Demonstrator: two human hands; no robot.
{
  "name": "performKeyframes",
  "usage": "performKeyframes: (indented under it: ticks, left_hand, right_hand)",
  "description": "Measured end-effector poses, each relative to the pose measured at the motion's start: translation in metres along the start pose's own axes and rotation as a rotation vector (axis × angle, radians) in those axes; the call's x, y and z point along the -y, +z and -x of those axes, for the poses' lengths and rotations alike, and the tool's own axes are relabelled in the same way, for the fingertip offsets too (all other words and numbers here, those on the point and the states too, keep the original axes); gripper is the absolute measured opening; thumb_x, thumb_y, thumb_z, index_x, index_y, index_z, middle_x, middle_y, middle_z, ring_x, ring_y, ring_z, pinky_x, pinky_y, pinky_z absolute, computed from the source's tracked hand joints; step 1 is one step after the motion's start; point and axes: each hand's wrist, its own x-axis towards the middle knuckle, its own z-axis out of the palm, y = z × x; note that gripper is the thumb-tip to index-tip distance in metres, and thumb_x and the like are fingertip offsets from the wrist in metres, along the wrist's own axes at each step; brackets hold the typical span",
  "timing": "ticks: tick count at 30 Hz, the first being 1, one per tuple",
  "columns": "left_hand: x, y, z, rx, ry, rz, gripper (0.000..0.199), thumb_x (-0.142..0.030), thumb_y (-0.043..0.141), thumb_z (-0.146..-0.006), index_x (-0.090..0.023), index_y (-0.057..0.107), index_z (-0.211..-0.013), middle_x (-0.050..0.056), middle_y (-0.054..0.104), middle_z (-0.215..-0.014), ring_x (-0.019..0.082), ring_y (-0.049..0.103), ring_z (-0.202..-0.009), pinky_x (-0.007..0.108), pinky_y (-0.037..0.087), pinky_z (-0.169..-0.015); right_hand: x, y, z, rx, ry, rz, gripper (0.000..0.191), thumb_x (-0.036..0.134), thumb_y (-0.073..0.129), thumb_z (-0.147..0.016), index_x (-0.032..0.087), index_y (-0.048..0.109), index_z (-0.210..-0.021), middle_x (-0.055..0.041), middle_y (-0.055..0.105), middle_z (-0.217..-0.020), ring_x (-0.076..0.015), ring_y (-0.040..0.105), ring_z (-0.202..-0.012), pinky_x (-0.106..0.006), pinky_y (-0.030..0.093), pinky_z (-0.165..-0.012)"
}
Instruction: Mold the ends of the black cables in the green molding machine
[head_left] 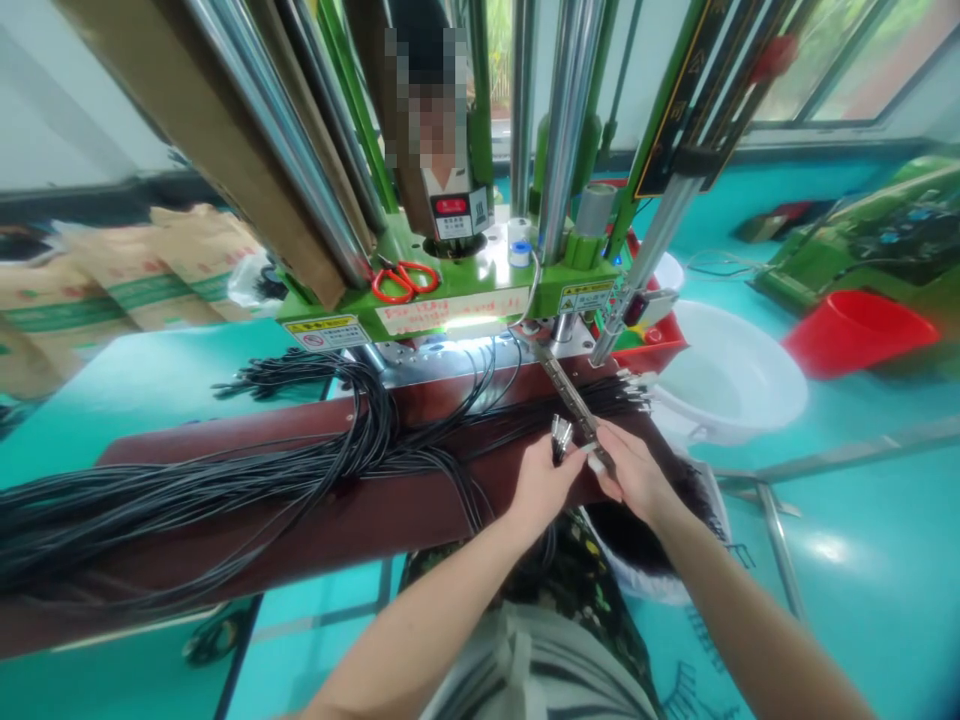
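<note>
My left hand (541,482) is closed around a few black cables whose silvery metal plugs (561,432) stick up beside the thumb. Its fingertips reach toward a small white piece (595,460) at the near end of a slotted metal bar (568,392). My right hand (636,468) grips that near end, while the bar's far end points at the bed of the green press (480,290). A large bundle of black cables (225,490) lies across the brown work surface (300,545), and more cable ends with pale tips (634,392) lie just beyond my right hand.
Red-handled scissors (405,282) and a blue-and-white tape roll (519,254) rest on the press. To the right stand a red bin (664,345), a white tub (739,375) and a red bucket (862,332). Paper sacks (82,300) stand at left; a lined basket (652,585) sits below my right arm.
</note>
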Motion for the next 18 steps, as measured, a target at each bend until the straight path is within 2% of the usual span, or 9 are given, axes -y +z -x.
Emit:
performKeyframes:
  ticks: [6, 8, 10, 13, 15, 18]
  left_hand:
    - [-0.002, -0.001, 0.001, 0.032, -0.048, 0.097, 0.021, -0.035, 0.058, -0.072, -0.016, 0.048, -0.070, -0.007, 0.043, -0.048, 0.005, 0.035, -0.040, 0.018, 0.028, -0.041]
    - [-0.009, -0.005, 0.000, 0.060, -0.057, 0.189, 0.025, -0.039, 0.057, -0.073, -0.017, 0.047, -0.070, -0.006, 0.045, -0.050, 0.005, 0.038, -0.040, 0.018, 0.030, -0.041]
    - [-0.017, -0.011, -0.001, 0.032, -0.052, 0.320, 0.028, -0.043, 0.055, -0.074, -0.018, 0.042, -0.070, -0.006, 0.046, -0.052, 0.006, 0.042, -0.041, 0.018, 0.033, -0.041]
    - [-0.027, -0.018, -0.004, -0.026, -0.109, 0.523, 0.033, -0.046, 0.056, -0.074, -0.021, 0.035, -0.073, -0.010, 0.037, -0.049, 0.004, 0.035, -0.035, 0.017, 0.029, -0.037]
    - [-0.029, -0.018, -0.004, 0.043, -0.206, 0.581, 0.033, -0.046, 0.055, -0.074, -0.022, 0.033, -0.076, -0.011, 0.032, -0.048, 0.003, 0.026, -0.033, 0.015, 0.021, -0.033]
    - [-0.026, -0.012, -0.003, 0.162, -0.301, 0.516, 0.031, -0.045, 0.056, -0.073, -0.022, 0.035, -0.077, -0.011, 0.032, -0.048, 0.003, 0.023, -0.033, 0.014, 0.014, -0.032]
  right_hand:
    - [0.005, 0.007, 0.007, -0.084, 0.021, 0.190, 0.048, 0.043, 0.050, -0.080, 0.014, 0.051, -0.119, 0.0061, 0.046, -0.047, -0.0048, 0.035, -0.030, -0.017, 0.023, -0.026]
    - [0.005, 0.008, 0.007, -0.097, 0.031, 0.149, 0.047, 0.043, 0.051, -0.079, 0.015, 0.053, -0.117, 0.0061, 0.046, -0.048, -0.0042, 0.034, -0.029, -0.017, 0.022, -0.026]
    - [0.002, 0.006, 0.005, -0.101, 0.040, 0.072, 0.045, 0.042, 0.052, -0.079, 0.016, 0.053, -0.115, 0.0063, 0.045, -0.049, -0.0035, 0.032, -0.029, -0.017, 0.021, -0.026]
    - [-0.003, 0.001, 0.003, -0.086, 0.043, -0.029, 0.044, 0.043, 0.053, -0.079, 0.018, 0.053, -0.116, 0.0064, 0.046, -0.051, -0.0027, 0.029, -0.029, -0.017, 0.020, -0.027]
    - [-0.006, -0.002, 0.002, -0.075, 0.036, -0.060, 0.043, 0.042, 0.052, -0.080, 0.019, 0.052, -0.116, 0.0067, 0.046, -0.052, -0.0025, 0.029, -0.028, -0.016, 0.018, -0.027]
    - [-0.009, -0.004, 0.001, -0.056, 0.018, -0.064, 0.041, 0.041, 0.052, -0.081, 0.019, 0.052, -0.116, 0.0068, 0.045, -0.051, -0.0024, 0.030, -0.028, -0.016, 0.018, -0.027]
